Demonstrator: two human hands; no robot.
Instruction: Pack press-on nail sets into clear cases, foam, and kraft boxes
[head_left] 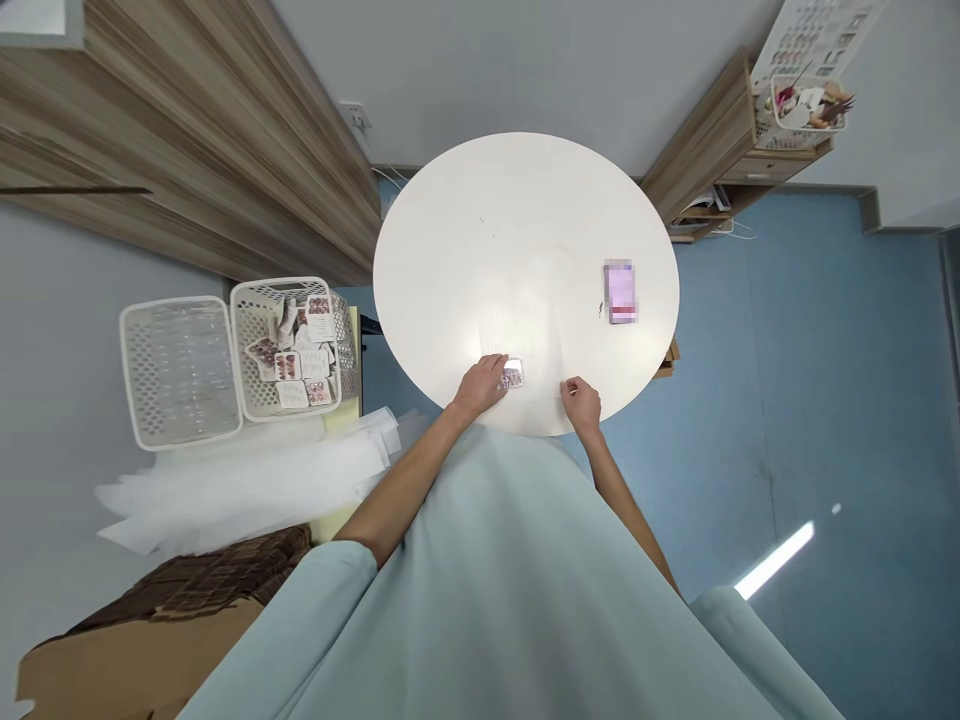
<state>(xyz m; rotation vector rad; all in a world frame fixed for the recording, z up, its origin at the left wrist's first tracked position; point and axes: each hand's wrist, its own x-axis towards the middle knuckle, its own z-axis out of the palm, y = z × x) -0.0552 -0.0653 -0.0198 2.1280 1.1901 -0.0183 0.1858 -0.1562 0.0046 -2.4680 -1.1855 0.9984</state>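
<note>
A small clear case (513,373) with rows of small pieces that look like false nails lies near the front edge of the white oval table. My left hand (481,388) grips its left side, fingertips at the case's upper edge. Under the case, a thin see-through plastic sheet or bag (536,405) is spread flat, its outline faint. At its right edge my right hand (582,402) is closed, thumb and finger pinching what appears to be that film.
A phone-like, blurred-out purple item (620,292) lies on the table (450,230) at right. Left of the table are a white basket (247,390) of nail packs, another basket (135,380) with clear plastic pieces and a stack of translucent bags (262,490). Wooden cabinets flank the table.
</note>
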